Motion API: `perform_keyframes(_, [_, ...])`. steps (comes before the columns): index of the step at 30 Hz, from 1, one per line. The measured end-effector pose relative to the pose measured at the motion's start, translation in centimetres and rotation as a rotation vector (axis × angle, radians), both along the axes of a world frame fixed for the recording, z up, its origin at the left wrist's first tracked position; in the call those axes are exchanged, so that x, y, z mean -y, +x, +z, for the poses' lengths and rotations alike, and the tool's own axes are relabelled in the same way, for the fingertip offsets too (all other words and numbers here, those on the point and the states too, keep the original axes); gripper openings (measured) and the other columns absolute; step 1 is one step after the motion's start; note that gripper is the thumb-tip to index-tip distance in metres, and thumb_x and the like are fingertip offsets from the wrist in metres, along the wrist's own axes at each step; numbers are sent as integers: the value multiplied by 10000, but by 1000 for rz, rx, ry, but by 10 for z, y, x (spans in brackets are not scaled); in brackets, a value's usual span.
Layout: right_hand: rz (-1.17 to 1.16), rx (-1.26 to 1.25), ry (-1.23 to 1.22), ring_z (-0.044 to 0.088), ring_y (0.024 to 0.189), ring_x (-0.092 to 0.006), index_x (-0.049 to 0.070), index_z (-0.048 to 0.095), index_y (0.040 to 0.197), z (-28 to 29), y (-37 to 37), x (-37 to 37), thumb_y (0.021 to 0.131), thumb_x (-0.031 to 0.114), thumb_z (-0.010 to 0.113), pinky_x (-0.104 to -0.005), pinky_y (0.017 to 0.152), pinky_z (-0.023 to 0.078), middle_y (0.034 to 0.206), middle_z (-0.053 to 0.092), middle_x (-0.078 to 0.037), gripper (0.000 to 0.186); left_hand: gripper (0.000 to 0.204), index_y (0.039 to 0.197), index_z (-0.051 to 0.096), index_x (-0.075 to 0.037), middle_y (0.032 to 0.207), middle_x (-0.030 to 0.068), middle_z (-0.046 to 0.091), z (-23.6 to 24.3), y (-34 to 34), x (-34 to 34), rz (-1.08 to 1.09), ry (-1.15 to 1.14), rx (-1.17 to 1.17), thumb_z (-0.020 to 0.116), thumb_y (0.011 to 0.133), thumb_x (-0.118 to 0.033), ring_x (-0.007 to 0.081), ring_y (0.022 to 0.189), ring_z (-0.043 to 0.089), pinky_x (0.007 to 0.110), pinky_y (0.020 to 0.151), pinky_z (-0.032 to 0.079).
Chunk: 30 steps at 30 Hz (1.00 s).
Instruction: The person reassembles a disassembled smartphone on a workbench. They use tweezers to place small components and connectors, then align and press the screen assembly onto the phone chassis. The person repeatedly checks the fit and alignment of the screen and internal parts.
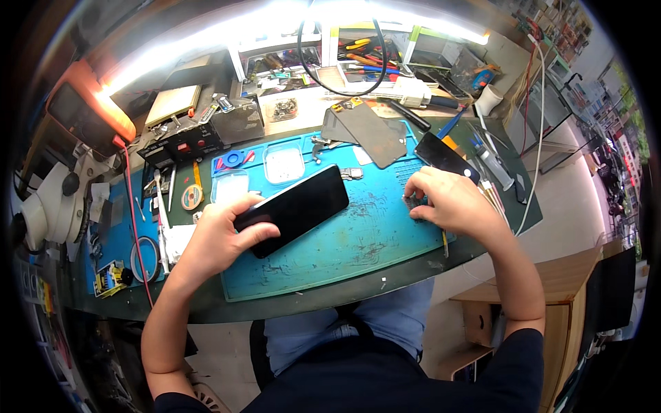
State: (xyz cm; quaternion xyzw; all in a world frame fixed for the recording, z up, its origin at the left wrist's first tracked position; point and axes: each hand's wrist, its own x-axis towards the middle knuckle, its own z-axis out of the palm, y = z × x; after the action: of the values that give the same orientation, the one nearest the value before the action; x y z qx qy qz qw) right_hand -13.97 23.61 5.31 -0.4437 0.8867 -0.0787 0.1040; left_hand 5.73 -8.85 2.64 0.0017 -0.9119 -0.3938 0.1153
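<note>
My left hand (224,237) is closed round the left end of a black smartphone (303,206), thumb on its dark glass. The smartphone is tilted above a blue work mat (337,258). Over the mat's right side, my right hand (444,198) is closed, thumb and fingers round a small dark grey piece (414,202). Most of that piece is hidden by the fingers, and its kind does not show. Just beyond this hand lies a second dark phone (446,155). A small metallic part (352,173) rests on the mat near the smartphone's far corner.
Grey phone-sized panels (375,134) overlap at the mat's far edge. A clear plastic tray (284,164) and a blue ring-shaped roll (233,159) lie left of them. A black box with switches (200,134) stands back left, a microscope (51,196) far left. Tweezers-like tools (492,199) lie right.
</note>
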Motion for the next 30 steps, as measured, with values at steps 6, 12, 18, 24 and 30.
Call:
perform_keyframes(6, [-11, 245, -42, 679, 953, -280, 58, 624, 1038, 7, -4, 6, 879, 104, 735, -402, 856, 533, 976, 683, -99, 200, 385, 1140, 705, 18, 956, 156, 731, 3, 3, -5, -7, 42, 55, 848, 871, -218, 252, 830, 696, 343, 789, 544])
perform_keyframes(12, [37, 178, -382, 649, 779, -203, 39, 683, 1048, -12, 4, 2, 862, 58, 772, -347, 725, 530, 869, 682, -71, 208, 364, 1134, 709, 4, 954, 159, 732, 11, 0, -12, 25, 43, 147, 826, 892, -242, 269, 812, 691, 352, 763, 546])
perform_keyframes(18, [75, -35, -718, 640, 738, -179, 14, 724, 1014, 0, 11, 49, 901, 70, 765, -314, 672, 520, 890, 696, -78, 132, 362, 1154, 707, -2, 861, 131, 707, 20, -30, -27, -4, -192, 115, 808, 907, -247, 200, 758, 668, 326, 715, 525])
perform_keyframes(24, [42, -74, -1091, 625, 709, -155, 6, 736, 1073, 11, 16, 110, 933, 78, 753, -291, 648, 516, 895, 693, -75, 159, 319, 1193, 702, -14, 902, 127, 767, 17, -43, -19, 36, 87, 217, 775, 956, -214, 174, 795, 739, 322, 708, 559])
perform_keyframes(30, [17, 121, -1164, 602, 639, -106, -3, 751, 958, -3, 33, 113, 907, 47, 772, -256, 544, 471, 821, 680, -55, 74, 401, 1302, 601, 34, 1145, 111, 739, 7, -14, -10, 198, 1056, 115, 760, 938, -18, 191, 1037, 727, 343, 875, 626])
